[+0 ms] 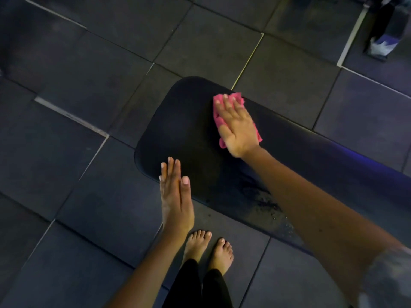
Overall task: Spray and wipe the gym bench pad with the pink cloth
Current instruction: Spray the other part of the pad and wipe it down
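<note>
The floor (89, 63) is laid with large, dark, square rubber tiles, set at a slant to the view, their seams showing as thin lines. Several seams are lighter: a pale grey strip (71, 117) runs at the left, and a thin yellowish seam (246, 63) crosses the upper middle. At the upper right a bright white line (351, 36) borders the tiles, and beside it stands a dark object (382, 30) with a pale patch (380, 46) at its foot, too blurred to name. The light is dim, and the tiles at the right carry a violet tint.
</note>
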`<state>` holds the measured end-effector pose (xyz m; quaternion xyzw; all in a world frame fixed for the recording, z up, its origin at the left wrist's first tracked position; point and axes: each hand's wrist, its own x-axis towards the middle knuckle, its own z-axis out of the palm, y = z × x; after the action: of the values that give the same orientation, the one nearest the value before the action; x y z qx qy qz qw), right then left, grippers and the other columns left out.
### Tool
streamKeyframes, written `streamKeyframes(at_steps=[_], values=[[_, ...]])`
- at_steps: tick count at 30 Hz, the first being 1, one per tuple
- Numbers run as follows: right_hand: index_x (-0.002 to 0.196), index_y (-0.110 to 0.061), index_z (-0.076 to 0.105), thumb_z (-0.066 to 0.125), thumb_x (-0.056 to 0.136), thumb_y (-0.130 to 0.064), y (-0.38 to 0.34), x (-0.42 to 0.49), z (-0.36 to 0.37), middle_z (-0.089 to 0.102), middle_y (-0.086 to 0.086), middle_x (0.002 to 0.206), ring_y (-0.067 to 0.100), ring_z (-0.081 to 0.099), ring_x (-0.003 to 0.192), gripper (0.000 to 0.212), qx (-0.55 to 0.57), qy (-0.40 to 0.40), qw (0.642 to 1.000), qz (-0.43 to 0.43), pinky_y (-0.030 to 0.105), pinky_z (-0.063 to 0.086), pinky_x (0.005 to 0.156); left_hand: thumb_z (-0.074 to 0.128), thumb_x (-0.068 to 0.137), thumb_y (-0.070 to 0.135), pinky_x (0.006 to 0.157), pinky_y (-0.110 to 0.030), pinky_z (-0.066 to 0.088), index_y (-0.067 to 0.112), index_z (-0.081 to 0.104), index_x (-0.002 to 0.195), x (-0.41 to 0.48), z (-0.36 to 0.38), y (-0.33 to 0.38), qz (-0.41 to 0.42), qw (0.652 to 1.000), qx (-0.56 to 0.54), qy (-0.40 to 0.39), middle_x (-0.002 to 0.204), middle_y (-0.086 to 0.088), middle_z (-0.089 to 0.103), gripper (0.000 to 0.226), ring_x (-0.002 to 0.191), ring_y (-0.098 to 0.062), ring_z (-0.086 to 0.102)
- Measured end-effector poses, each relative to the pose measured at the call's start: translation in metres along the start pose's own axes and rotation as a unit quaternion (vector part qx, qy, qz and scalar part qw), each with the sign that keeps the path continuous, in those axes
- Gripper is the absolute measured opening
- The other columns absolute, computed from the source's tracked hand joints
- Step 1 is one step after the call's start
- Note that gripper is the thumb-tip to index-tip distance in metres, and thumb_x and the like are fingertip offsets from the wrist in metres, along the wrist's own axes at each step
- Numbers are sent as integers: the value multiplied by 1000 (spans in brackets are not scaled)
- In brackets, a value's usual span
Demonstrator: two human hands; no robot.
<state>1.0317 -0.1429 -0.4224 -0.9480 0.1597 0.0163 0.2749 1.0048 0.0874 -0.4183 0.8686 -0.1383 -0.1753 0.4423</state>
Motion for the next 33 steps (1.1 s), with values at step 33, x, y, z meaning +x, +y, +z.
streamKeyframes(at_steps=[33], values=[[157,-15,11,24,91,-46,-52,-139,44,2,11,165,30,-8,152,74,-53,36,991,116,57,2,121,11,103,44,122,-42,1,13,31,148,0,-1,-15,200,956,173,-129,158,-2,25,59,149,-14,10]])
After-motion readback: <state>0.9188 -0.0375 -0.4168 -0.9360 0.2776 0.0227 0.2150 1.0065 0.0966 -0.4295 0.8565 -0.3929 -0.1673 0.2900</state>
